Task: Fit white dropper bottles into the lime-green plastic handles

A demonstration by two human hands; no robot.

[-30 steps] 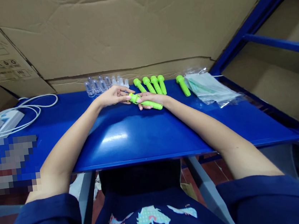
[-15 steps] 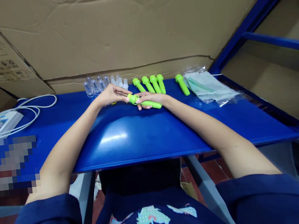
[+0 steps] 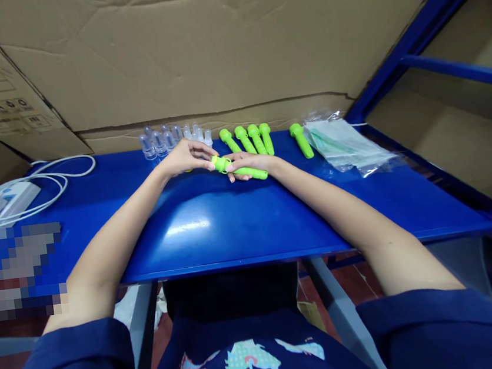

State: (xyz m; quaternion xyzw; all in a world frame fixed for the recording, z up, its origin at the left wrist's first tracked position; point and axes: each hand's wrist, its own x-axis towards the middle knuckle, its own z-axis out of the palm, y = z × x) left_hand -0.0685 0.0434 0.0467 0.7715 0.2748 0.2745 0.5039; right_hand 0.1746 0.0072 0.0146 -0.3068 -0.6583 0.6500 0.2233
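A bright green, torch-shaped plastic tube [image 3: 251, 173] lies tilted across my right hand [image 3: 243, 164], whose fingers and thumb are wrapped round it near its thick head. My left hand [image 3: 196, 156] is closed at the head end, thumb and fingertips pinching a small yellow cap [image 3: 215, 159] there. Part of another yellow piece [image 3: 189, 170] shows on the table under my left hand. Behind the hands stand several clear plastic bottle-like pieces [image 3: 159, 141] and smaller whitish translucent caps [image 3: 207, 138]. Several like green tubes [image 3: 245, 140] lie in a row beside them.
One more green tube [image 3: 301, 141] lies to the right, against a clear plastic bag [image 3: 343, 144] with pale contents. A white cable [image 3: 65, 175] and a white power strip [image 3: 19, 198] occupy the left. Cardboard [image 3: 212, 46] walls the back of the blue table [image 3: 233, 227].
Both hands stay nearly in place on the green tube. My left fingers have shifted slightly round the yellow cap, and the whole view has moved a little.
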